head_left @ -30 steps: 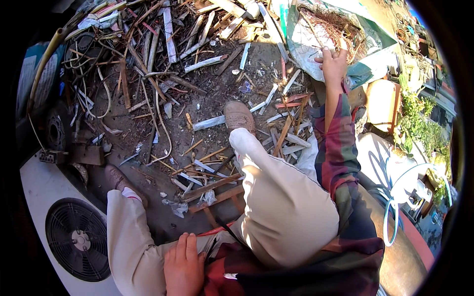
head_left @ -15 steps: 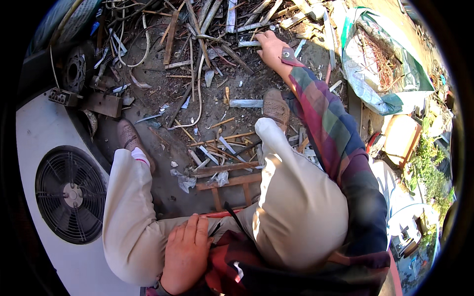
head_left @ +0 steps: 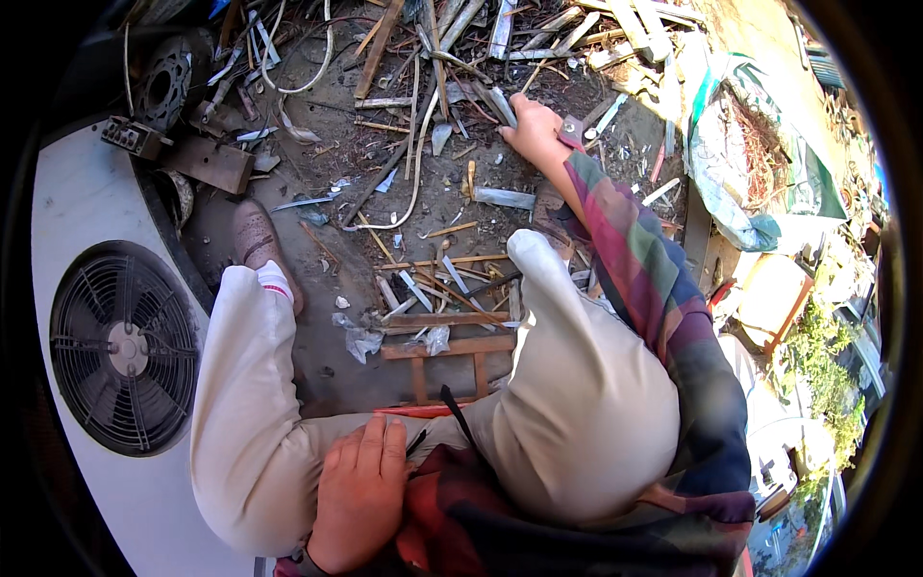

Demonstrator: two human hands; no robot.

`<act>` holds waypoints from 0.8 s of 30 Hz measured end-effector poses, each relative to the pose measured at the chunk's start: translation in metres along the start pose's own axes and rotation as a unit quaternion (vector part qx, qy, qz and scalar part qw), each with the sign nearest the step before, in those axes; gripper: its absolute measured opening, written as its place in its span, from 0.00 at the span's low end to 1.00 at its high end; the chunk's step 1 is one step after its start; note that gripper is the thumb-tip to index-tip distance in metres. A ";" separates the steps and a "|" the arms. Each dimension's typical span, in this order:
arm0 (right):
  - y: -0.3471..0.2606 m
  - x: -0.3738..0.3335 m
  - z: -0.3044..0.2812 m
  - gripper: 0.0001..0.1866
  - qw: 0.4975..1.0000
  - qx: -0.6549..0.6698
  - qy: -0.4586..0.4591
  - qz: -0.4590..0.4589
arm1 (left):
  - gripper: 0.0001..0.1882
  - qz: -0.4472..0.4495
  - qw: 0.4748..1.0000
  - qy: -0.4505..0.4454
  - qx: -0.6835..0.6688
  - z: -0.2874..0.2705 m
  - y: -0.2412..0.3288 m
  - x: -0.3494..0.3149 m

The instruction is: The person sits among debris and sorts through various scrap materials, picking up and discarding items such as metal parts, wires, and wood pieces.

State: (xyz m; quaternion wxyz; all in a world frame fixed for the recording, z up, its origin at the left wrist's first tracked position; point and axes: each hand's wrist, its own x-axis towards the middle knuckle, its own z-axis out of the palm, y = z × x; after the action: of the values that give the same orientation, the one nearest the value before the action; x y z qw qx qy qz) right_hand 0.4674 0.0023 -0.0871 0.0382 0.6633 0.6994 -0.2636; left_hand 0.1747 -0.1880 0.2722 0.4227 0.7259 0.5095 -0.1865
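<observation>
Out over the littered ground, my right hand is closed on one end of a short pale strip. The strip looks flat and whitish; whether it is wood or plastic I cannot tell. It tilts up and away to the left from my fingers, close to the scrap pile. Nearer to me, another pale flat strip lies on the dirt beside a small yellowish piece. My left hand lies on my lap at the trouser leg, fingers extended, holding nothing.
A white casing with a round black fan stands at the left. Beyond it lie a metal block and a pale cable. Wooden slats and clear plastic scraps lie between my feet. At right stands a sack of reddish wires.
My right hand has closed on the pale strip and turned it from level to slanting. The whole view has shifted slightly. My left hand stays on my lap.
</observation>
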 end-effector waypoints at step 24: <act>-0.071 -0.092 0.024 0.19 0.888 0.391 -0.240 -0.008 | 0.31 -0.011 1.000 0.001 -0.013 0.005 -0.005 0.005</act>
State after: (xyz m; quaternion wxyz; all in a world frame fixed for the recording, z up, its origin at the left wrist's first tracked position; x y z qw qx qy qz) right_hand 0.4035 -0.0904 -0.0481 -0.0591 0.5356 0.5142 -0.6672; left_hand 0.1734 -0.1888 0.2638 0.4298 0.7150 0.5199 -0.1838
